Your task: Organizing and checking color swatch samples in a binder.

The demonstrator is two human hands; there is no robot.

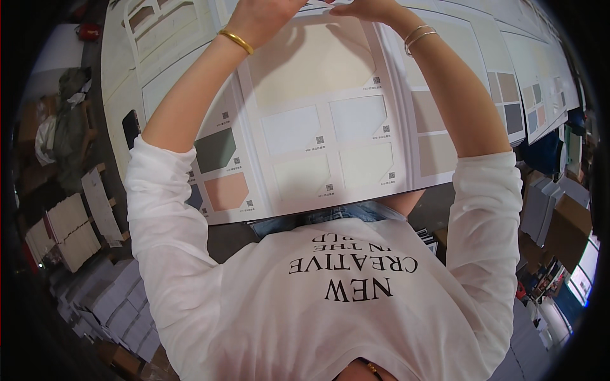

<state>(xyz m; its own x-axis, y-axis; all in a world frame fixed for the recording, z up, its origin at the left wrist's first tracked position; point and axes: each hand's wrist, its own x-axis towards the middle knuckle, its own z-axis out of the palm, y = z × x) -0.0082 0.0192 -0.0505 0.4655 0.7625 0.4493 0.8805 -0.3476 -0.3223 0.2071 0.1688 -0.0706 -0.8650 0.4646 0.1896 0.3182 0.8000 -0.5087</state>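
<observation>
A large white fold-out colour sample board (305, 202) lies before me, its cream, pale, dark green and pink swatches set in panels. Over its far part my left hand (270, 14) and my right hand (372, 9) come close together at the upper edge of the picture, which cuts off part of the fingers. A thin white bit (319, 3) shows between the fingertips, too little of it to name. Both hands look closed in a pinch. The cream swatch (305, 70) lies beneath them, partly in their shadow.
More sample boards (540, 95) lie to the right on the table. At the left are a white cut-out frame sheet (162, 28) and a dark phone (131, 127) by the table edge. Stacks of grey-white sheets (117, 305) and cardboard boxes (569, 222) stand around on the floor.
</observation>
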